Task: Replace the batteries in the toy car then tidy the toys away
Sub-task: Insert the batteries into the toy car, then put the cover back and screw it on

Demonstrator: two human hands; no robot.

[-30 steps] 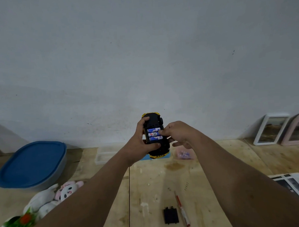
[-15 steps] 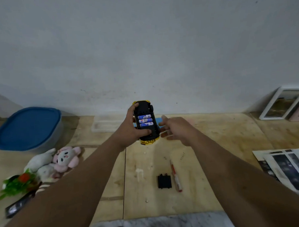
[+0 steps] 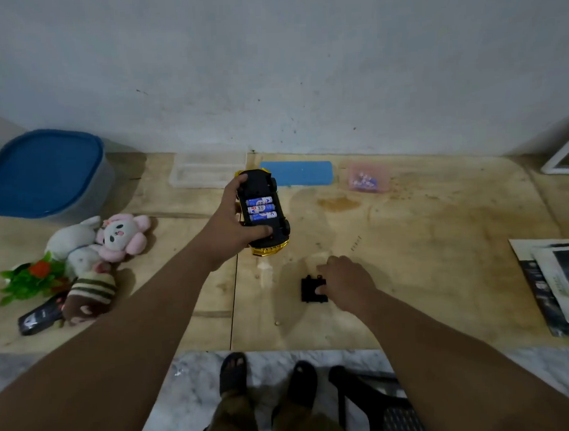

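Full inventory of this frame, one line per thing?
toy car: 1, black and gold, underside up, in left hand
batteries: 3, blue and white, in car bay
battery cover: 1, black, on table under right hand
lidded tub: 1, blue lid, far left
plush toys: pink, white, brown; count unclear, left
clear tray: 1, by wall
blue pad: 1, by wall
pink bag: 1, by wall
magazines: right edge
left hand: grips car
right hand: on cover, grip unclear
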